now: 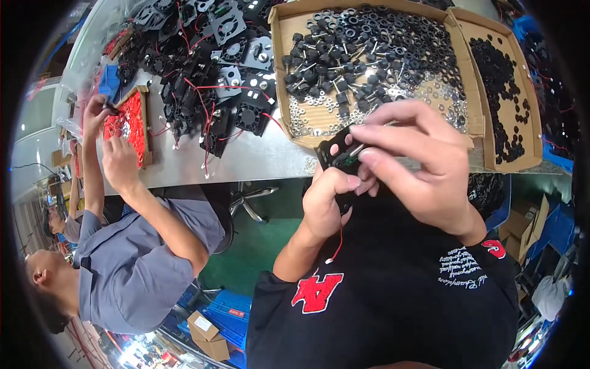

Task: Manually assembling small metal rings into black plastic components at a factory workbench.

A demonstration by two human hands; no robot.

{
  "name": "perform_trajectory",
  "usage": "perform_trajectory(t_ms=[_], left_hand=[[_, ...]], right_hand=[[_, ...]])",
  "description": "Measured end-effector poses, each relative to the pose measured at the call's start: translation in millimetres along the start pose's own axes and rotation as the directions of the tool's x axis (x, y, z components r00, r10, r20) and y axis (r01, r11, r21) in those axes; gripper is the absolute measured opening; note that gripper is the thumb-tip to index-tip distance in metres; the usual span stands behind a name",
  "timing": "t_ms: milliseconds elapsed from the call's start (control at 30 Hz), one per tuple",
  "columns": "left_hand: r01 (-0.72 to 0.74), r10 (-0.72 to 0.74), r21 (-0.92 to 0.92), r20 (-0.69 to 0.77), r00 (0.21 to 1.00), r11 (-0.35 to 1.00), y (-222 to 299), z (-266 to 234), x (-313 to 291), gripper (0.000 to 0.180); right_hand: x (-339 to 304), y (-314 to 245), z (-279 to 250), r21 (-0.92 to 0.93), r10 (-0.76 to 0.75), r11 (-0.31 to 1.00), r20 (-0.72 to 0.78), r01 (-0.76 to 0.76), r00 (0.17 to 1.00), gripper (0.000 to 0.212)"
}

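My left hand (323, 202) is closed round a black fan unit with a flat holed plate (325, 149), held up in front of my chest near the table edge. A thin red wire (339, 243) hangs below it. My right hand (424, 163) pinches a small silvery screw-like pin (353, 151) between thumb and forefinger, against the plate. Fingers hide the pin's far end and most of the fan. Just beyond stands a cardboard tray (314, 117) holding black-headed screws (326, 67), black rings (393, 31) and small metal washers and nuts (445, 92).
Many fan units (236, 49) with red wires are heaped left of the tray. A second cardboard tray (527, 157) with black discs stands to the right. On the left a co-worker (141, 258) handles parts at a box of red pieces (132, 123). A wheeled chair base (246, 200) stands below.
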State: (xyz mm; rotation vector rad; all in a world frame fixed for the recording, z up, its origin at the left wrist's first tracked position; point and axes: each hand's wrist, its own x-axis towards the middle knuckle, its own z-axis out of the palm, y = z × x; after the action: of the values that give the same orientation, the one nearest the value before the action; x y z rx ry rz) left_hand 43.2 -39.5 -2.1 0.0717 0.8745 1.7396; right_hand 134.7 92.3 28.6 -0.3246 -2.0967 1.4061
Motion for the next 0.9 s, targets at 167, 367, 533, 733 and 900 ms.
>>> perform_trajectory(t_ms=[167, 367, 533, 733, 900], left_hand=[[-0.083, 0.101, 0.382, -0.026, 0.995, 0.920, 1, 9, 5, 0.058], [-0.167, 0.175, 0.484, 0.030, 0.984, 0.859, -10, 13, 10, 0.054], [-0.191, 0.214, 0.604, 0.034, 0.976, 0.774, -10, 21, 12, 0.046], [-0.176, 0.237, 0.682, 0.005, 0.972, 0.710, -12, 23, 17, 0.042], [-0.238, 0.352, 0.824, 0.050, 0.935, 0.515, -13, 19, 20, 0.036]], right_hand=[[1, -5, -5, 0.097, 0.226, 0.970, -0.021, -0.223, 0.974, 0.018], [2, 1, -19, -0.012, 0.033, 0.999, 0.070, -0.032, 0.997, 0.018], [-2, 10, -26, -0.006, -0.020, 1.000, 0.066, 0.020, 0.998, 0.019], [-7, 15, -40, 0.049, -0.006, 0.999, 0.163, -0.002, 0.987, 0.027], [-17, 21, -31, 0.419, 0.340, 0.827, 0.156, -0.374, 0.927, 0.029]])
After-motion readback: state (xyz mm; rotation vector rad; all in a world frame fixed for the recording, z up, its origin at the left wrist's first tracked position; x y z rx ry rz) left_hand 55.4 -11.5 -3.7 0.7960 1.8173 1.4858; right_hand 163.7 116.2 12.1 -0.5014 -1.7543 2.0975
